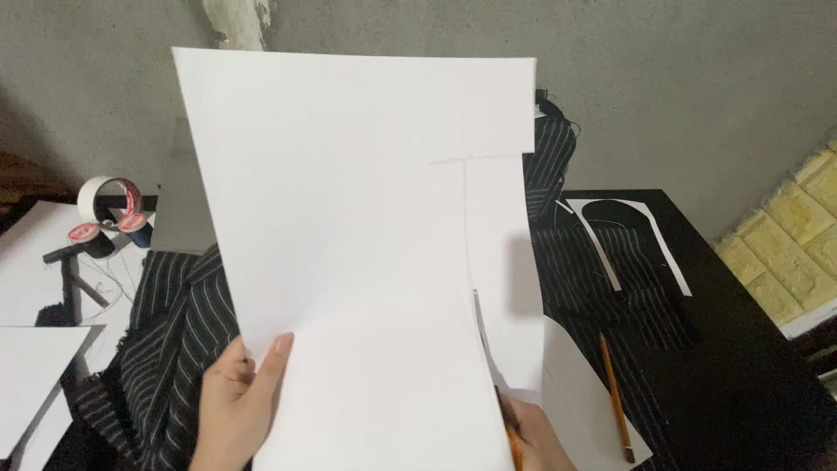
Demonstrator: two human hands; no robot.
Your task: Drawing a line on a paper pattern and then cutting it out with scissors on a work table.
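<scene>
Left hand (234,403) grips white paper sheet (349,244); right hand (534,436) works scissors (488,349).

One head-worn view looks down and forward, close over the black table (741,366), facing the grey wall (663,96) behind its far edge.

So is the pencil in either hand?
No, the pencil lies on the table, while the left hand holds the paper and the right hand works scissors.
</scene>
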